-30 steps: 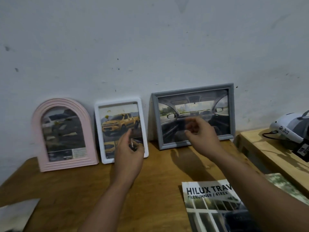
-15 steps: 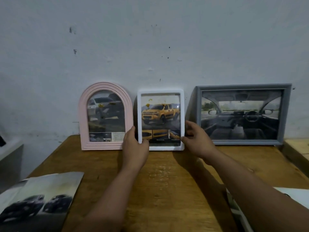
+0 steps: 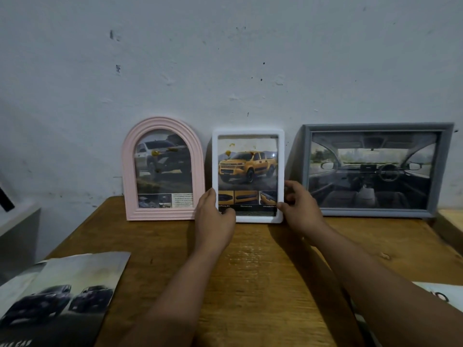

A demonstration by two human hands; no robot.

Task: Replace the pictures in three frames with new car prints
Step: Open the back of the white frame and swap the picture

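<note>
Three frames lean against the wall at the back of a wooden table (image 3: 263, 271). A pink arched frame (image 3: 164, 169) on the left shows a dark pickup. In the middle stands a white frame (image 3: 248, 175) with a yellow pickup print. On the right is a wide grey frame (image 3: 375, 170) with a car interior print. My left hand (image 3: 215, 219) grips the white frame's lower left corner, thumb on its front. My right hand (image 3: 299, 209) grips its lower right corner.
Loose car prints (image 3: 62, 294) lie at the table's front left. A white sheet (image 3: 441, 294) pokes in at the right edge. A grey ledge (image 3: 17, 231) stands left of the table, and a lighter wooden surface (image 3: 451, 216) sits at the right.
A second ago my hands were apart in front of the white and grey frames. Both then took hold of the white frame's lower corners, and the view swung left.
</note>
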